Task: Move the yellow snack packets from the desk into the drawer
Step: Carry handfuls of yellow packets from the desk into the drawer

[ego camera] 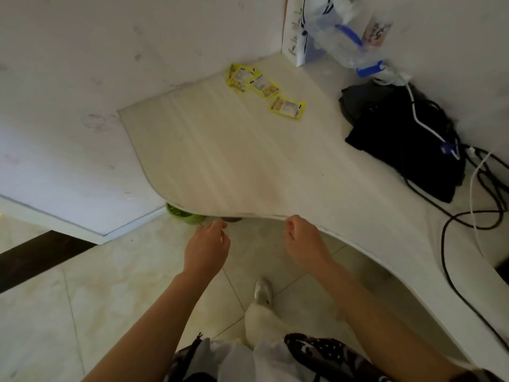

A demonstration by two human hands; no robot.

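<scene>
Three yellow snack packets lie flat at the far side of the pale desk (220,161), near the wall: one (240,77) furthest back, a second (264,86) overlapping its right edge, a third (287,106) a little apart to the right. My left hand (208,245) hovers just below the desk's front edge with loosely curled fingers and holds nothing. My right hand (303,239) is at the same edge, fingers curled loosely, touching or nearly touching the rim; it holds nothing. No drawer is visible.
A black bag (407,144) with black and white cables (468,216) fills the desk's right side. A clear plastic bag with blue handles (344,34) and a white box (296,31) stand in the back corner. A green basket (183,215) sits on the tiled floor under the desk.
</scene>
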